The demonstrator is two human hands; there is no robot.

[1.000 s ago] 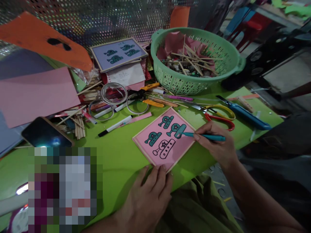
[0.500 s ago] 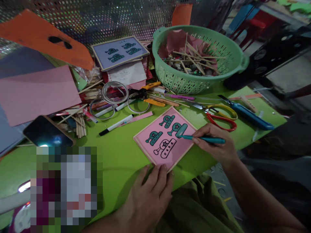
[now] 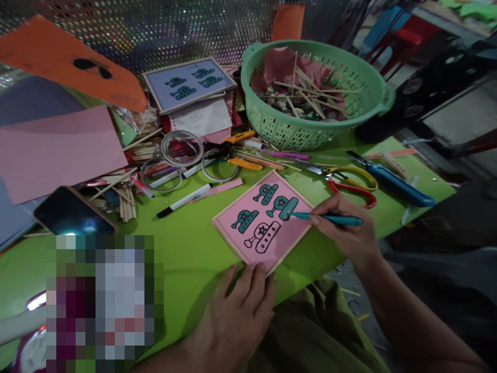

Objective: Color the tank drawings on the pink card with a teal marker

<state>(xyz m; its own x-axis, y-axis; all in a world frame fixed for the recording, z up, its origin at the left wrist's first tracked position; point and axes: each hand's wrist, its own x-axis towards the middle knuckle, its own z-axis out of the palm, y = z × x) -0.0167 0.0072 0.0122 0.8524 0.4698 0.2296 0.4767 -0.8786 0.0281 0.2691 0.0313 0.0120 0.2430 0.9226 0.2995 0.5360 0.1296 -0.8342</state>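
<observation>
My right hand (image 3: 347, 228) pinches a teal felt-tip pen (image 3: 341, 219), its tip touching the pink card (image 3: 291, 235). The card has a pale wooden stick border and several tank drawings outlined in black. Three tanks are coloured teal; the lowest tank drawing (image 3: 263, 237) shows only its outline on the pink. The pen tip rests on the right-hand tank (image 3: 286, 207), over its lower body. My left hand (image 3: 243, 305) lies with its fingers stretched out, fingertips on the near corner of the card. No object shows in that hand.
Behind the card lie scissors (image 3: 352, 178), a blue cutter knife (image 3: 399, 184), tape rolls (image 3: 181, 148) and a white marker (image 3: 184, 200). A green basket (image 3: 310, 129) of sticks stands farther back, beside a framed blue card (image 3: 155, 85). A phone (image 3: 72, 210) lies left.
The pen tip has shifted slightly up along the right-hand tank's body, and the pale patch there looks smaller. My left hand stays on the card corner. The view has moved a little.
</observation>
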